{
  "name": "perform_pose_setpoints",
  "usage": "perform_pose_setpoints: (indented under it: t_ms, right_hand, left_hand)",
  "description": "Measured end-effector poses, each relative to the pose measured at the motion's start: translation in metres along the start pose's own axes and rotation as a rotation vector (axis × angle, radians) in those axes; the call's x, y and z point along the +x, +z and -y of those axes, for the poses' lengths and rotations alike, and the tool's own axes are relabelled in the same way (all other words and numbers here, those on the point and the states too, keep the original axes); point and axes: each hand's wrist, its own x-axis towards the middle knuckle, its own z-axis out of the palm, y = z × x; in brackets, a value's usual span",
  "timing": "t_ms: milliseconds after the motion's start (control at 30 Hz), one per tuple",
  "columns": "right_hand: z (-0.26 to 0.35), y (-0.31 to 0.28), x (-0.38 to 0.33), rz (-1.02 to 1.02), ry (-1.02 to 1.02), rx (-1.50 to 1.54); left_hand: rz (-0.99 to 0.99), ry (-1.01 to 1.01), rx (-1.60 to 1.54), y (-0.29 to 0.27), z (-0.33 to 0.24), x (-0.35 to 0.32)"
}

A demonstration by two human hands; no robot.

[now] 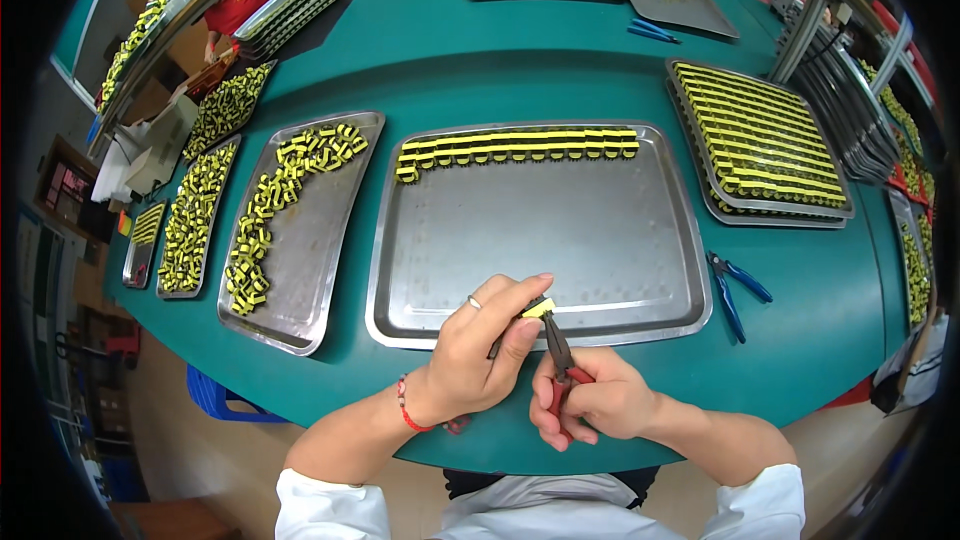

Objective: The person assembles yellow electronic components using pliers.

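Two hands seen from above at the near edge of a teal worktop [520,70]. Left hand [480,350], with a ring and a red cord at the wrist, closed in a pinch around a small yellow and black component [539,308], held just over the front rim of a large steel tray [560,230]. Right hand [595,402] wrapped shut around the red handles of a pair of needle-nose pliers [558,348], dark tips pointing up and touching the component. One row of the same yellow components [515,146] lined up along the far side of that tray, rest of it bare metal. To the left, another tray [325,240] with loose components [280,200] in a curving heap. To the right, blue-handled pliers [735,288] lying on the worktop, and beyond them a stacked tray [760,140] packed with neat yellow rows. More filled trays further left and across the worktop, with other people's hands at the far side
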Motion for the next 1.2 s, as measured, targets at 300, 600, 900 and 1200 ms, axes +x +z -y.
perform_pose_setpoints:
  t_ms: [300, 600, 900, 1200]
  right_hand:
    - [-0.008, 0.009, 0.001, -0.078, -0.032, -0.128]
    - [-0.006, 0.002, 0.004, -0.009, -0.022, -0.099]
    - [-0.003, -0.001, 0.005, -0.019, 0.022, -0.075]
    - [-0.008, -0.002, 0.004, -0.006, 0.031, -0.011]
  left_hand:
    - [-0.136, 0.126, 0.111, 0.007, -0.003, -0.004]
    - [-0.182, 0.142, 0.123, 0.005, -0.005, -0.002]
    - [-0.162, 0.129, 0.135, 0.005, -0.004, -0.002]
    - [-0.156, 0.094, 0.076, 0.007, -0.004, -0.005]
